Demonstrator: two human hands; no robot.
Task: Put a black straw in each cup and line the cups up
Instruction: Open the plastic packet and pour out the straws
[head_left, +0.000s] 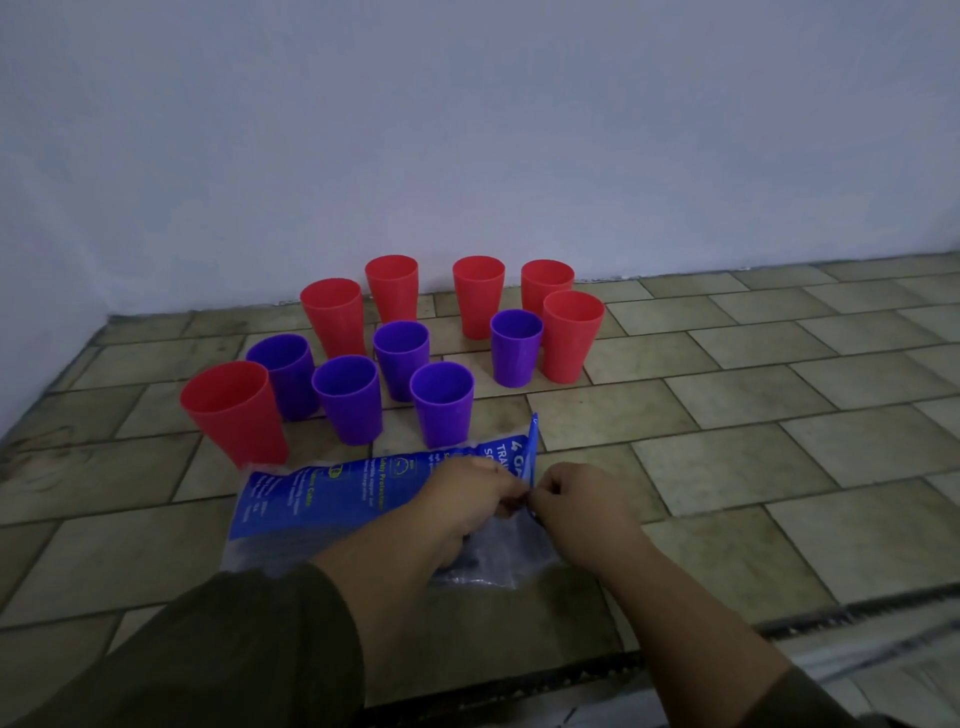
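Observation:
Several red cups and several purple cups stand upright and scattered on the tiled counter, none holding a straw. In front of them lies a blue and clear plastic bag with dark straws dimly visible inside. My left hand and my right hand both pinch the bag's open right end, fingertips nearly touching.
The tiled counter meets a pale wall right behind the cups and on the left. Its front edge, with a dark strip, runs close below my forearms. Bare tiles stretch to the right of the cups.

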